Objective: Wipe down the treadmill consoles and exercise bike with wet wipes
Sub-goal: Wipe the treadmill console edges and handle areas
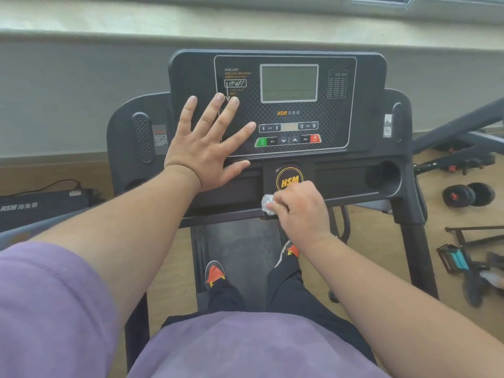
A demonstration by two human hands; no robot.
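wipe (267, 204): small white wad, crumpled, at near edge of treadmill console (365, 77)
R hand (301, 205): grasping wipe
L hand (210, 143): flat, fingers spread on console left

The console (283, 105) reads "HSM", "HALLO!", 4, 8, 12, 16; its round badge (289, 179) "HSM".
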